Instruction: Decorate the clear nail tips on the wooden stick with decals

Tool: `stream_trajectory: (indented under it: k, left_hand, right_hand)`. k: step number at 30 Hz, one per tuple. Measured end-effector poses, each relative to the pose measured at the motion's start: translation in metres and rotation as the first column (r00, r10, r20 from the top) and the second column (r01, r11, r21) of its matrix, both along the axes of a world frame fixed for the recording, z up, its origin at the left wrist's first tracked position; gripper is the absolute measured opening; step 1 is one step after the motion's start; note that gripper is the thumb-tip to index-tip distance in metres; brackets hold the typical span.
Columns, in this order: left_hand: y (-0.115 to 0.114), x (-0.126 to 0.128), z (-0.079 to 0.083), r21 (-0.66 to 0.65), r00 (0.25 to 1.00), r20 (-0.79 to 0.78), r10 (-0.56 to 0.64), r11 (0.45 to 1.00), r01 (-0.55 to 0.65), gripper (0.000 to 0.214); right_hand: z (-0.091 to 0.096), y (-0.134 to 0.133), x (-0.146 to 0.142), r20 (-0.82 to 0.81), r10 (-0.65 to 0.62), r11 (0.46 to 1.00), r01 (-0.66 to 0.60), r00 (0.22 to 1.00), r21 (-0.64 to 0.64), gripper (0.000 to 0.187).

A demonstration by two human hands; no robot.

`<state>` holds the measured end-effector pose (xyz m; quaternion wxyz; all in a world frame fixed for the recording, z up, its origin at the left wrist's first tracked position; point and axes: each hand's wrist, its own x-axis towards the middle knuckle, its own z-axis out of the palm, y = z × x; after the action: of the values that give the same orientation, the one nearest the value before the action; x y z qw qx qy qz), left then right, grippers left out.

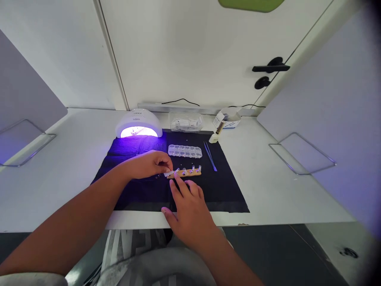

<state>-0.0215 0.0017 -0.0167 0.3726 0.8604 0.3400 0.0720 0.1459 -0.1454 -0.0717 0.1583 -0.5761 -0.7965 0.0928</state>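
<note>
Wooden strip (188,174), bearing small clear pieces (199,168), lies on the black mat (230,194). Over the head feed I find the left hand (151,163) pinching a whitish piece (168,173) at the strip's left end; the right hand (191,208) has fingers extended, index fingertip beside the strip.

The person's bare left forearm (86,210) is slanting from the lower left corner of the frame towards the centre. The bare left hand (149,163) is pointing right just left of centre, its thumb and fingers curling with tips lying close together. The bare right forearm (228,254) is slanting up from the bottom edge, right of centre. The bare right hand (190,204) is facing palm down below centre, its thumb standing apart on the left, index and middle fingers (181,184) extending up the frame, the other two bending.
</note>
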Motion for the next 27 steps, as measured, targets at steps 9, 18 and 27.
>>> stream_trajectory:
  k: [9,18,27]
  left_hand:
    - [0.0,0.0,-0.005,0.051,0.995,-0.066,0.068,0.997,-0.065,0.018]
    - [-0.011,0.01,0.003,0.212,0.983,-0.144,0.118,0.973,-0.086,0.014]
    - [-0.017,0.014,0.005,0.319,0.976,-0.179,0.125,0.946,-0.063,0.013]
  right_hand:
    - [0.001,0.009,-0.013,0.045,-0.041,0.999,0.041,0.998,0.007,0.068]
    - [0.002,0.016,-0.017,0.082,-0.058,0.998,0.059,0.995,-0.007,0.068]
    - [0.002,0.014,-0.016,0.061,-0.057,0.998,0.057,0.997,-0.014,0.067]
